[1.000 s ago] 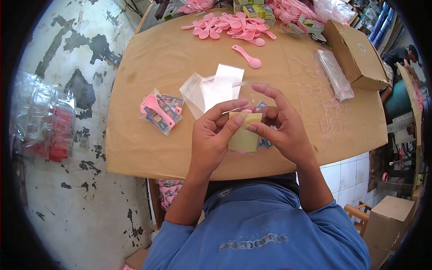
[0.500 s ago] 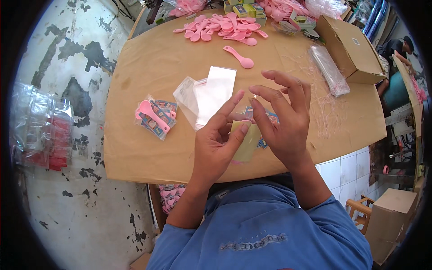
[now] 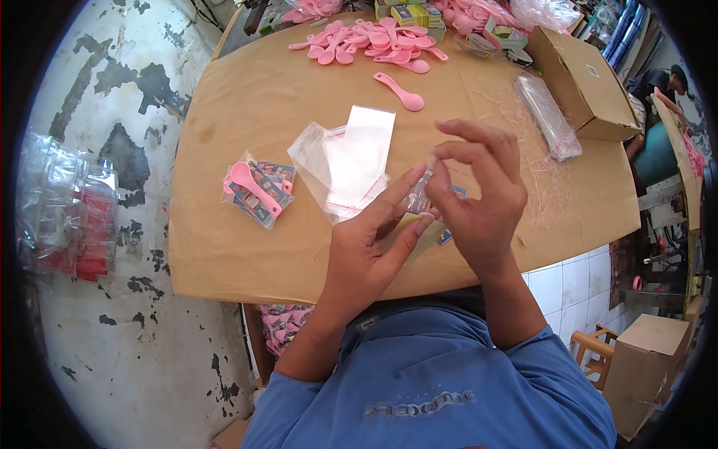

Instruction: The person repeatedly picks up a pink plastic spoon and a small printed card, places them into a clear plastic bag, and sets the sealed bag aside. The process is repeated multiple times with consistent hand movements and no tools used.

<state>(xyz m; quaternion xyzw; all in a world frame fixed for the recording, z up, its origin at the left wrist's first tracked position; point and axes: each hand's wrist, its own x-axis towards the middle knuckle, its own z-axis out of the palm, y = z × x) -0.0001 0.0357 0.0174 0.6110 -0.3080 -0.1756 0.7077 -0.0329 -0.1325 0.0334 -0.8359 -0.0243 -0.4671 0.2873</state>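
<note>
My left hand (image 3: 374, 243) is closed on a pale yellow card (image 3: 426, 243), thumb in front and fingers behind. A bit of pink shows at the card's top edge by the thumb; what it belongs to is mostly hidden. Just to the right and slightly higher, my right hand (image 3: 482, 202) has its thumb and index finger pinched together, other fingers curled above. Whatever the pinch holds is too small to make out. Blue printed cards (image 3: 417, 196) lie on the table, partly hidden by both hands. Clear plastic bags (image 3: 363, 153) lie beyond my left hand.
Left on the brown-covered table (image 3: 224, 269) are bagged cards with a pink spoon (image 3: 254, 188). A single spoon (image 3: 400, 91) lies before a spoon pile (image 3: 359, 41). At right are a bundle of clear bags (image 3: 550, 120) and a cardboard box (image 3: 583, 82). A person (image 3: 658, 82) sits far right.
The yellow card has tilted and shows less of its face. My right thumb and index finger, apart before, have come together. My left hand has shifted slightly right.
</note>
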